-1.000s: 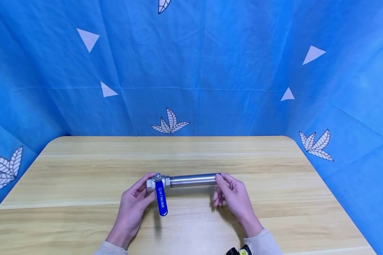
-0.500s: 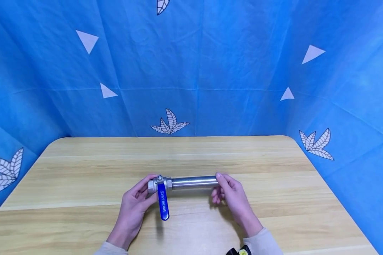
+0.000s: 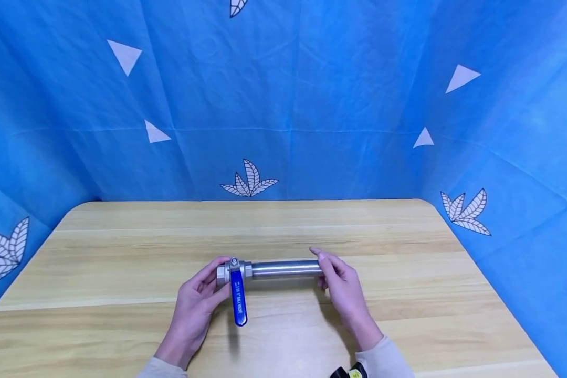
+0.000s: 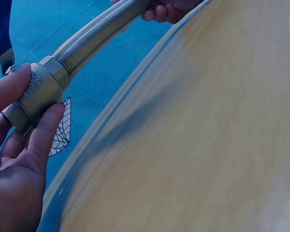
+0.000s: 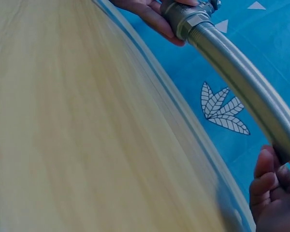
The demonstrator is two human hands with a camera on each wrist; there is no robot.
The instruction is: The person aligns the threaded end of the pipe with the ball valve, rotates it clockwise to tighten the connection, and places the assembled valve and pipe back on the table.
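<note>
My left hand (image 3: 192,310) grips a metal ball valve (image 4: 41,89) by its body, thumb on the near side and fingers round the far side. From the valve's top a blue lever handle (image 3: 238,299) points toward me. A straight steel pipe (image 3: 285,268) runs rightward from the valve, its threaded end seated in the valve's hex end, with some threads showing in the left wrist view. At the pipe's far right end, my right hand (image 3: 347,294) holds it between thumb and fingers, one fingertip reaching past the pipe's back. Valve and pipe hang level above the table.
The wood-grain table (image 3: 123,252) spreads beneath both hands. A blue curtain (image 3: 283,94) with white leaf and triangle prints encloses its back and sides. A black device (image 3: 348,373) with a yellow label sits at the right wrist.
My right hand's fingers have shifted round the pipe's end, one fingertip now extending beyond it. The valve and left hand have stayed nearly in place.
</note>
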